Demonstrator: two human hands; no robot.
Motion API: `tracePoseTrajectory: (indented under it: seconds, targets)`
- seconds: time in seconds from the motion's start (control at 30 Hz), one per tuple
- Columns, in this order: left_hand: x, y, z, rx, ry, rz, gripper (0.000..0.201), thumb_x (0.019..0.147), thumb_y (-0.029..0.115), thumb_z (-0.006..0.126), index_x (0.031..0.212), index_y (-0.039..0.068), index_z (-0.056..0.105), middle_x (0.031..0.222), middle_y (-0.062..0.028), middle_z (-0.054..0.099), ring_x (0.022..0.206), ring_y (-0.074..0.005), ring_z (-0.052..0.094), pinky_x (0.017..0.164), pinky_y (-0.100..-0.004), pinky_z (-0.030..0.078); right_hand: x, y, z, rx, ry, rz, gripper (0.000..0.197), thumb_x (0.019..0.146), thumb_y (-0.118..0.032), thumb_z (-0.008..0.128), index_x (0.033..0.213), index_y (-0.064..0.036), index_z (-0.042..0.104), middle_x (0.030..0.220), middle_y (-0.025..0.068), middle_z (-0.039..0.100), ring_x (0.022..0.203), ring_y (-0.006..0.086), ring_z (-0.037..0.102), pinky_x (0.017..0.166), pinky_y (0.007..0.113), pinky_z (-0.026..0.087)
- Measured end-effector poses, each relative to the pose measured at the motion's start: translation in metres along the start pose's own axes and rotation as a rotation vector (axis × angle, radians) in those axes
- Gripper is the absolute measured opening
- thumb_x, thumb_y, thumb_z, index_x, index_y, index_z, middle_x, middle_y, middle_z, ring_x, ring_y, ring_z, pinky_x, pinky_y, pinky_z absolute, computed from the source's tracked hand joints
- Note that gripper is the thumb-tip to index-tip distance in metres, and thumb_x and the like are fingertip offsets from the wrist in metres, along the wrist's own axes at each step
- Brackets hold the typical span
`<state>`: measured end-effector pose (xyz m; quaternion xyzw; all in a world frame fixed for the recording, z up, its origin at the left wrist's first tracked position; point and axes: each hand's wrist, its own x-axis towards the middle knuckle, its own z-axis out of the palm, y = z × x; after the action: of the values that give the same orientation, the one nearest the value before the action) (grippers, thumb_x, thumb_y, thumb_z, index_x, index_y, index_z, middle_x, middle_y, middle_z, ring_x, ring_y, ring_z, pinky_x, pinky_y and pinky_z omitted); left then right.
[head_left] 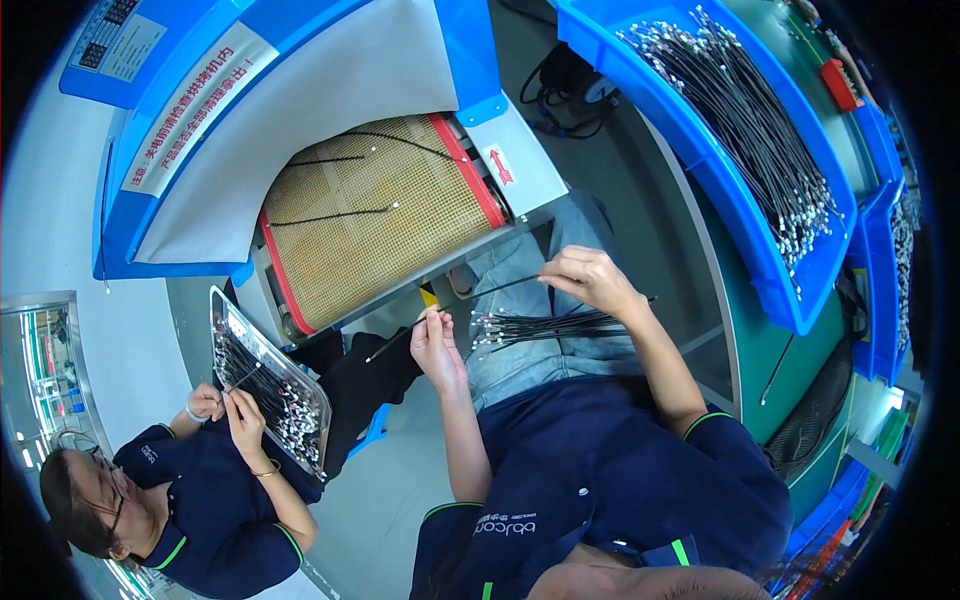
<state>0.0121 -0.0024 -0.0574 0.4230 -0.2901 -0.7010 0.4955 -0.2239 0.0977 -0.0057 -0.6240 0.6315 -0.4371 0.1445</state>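
Both hands are pinching thin black cables: left hand [436, 345] gripping one cable [392, 344], right hand [590, 278] another cable [505, 287], above a lap bundle [545, 326].

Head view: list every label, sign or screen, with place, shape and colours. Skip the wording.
Long sign: on the blue machine hood, upper left; white strip, red characters.
Arrow label: by the mesh belt's right end; small white rectangle, red arrow.
Panel label: top left corner; pale rectangle, dark grid.
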Motion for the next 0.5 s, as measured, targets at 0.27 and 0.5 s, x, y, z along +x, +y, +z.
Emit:
tracePoseTrajectory:
  seconds: [0.27, 0.5]
  targets:
    - [-0.0008, 0.0003, 0.0005, 0.012, -0.014, -0.008, 0.017, 0.094, 0.01, 0.06, 0.104, -0.004, 0.063, 0.093, -0.007, 0.064, 0.08, -0.0104, 0.061, 0.075, -0.0218, 0.052, -0.0017, 0.0011, -0.0016, 0.035, -0.032, 0.034, 0.012, 0.081, -0.012, 0.071, 0.083, -0.0023, 0.065, 0.075, 0.0084, 0.061, 0.067, 0.0248, 0.06, 0.061, 0.035, 0.049]
    - [-0.0002, -0.0004, -0.0006, 0.048, -0.016, -0.012, 0.018, 0.094, 0.011, 0.06, 0.105, -0.004, 0.063, 0.093, -0.0068, 0.064, 0.081, -0.0105, 0.061, 0.075, -0.0218, 0.052, -0.0049, 0.0044, -0.0051, 0.06, -0.121, 0.075, 0.01, 0.081, -0.011, 0.071, 0.086, -0.0033, 0.065, 0.075, 0.0078, 0.062, 0.069, 0.0241, 0.06, 0.06, 0.034, 0.048]
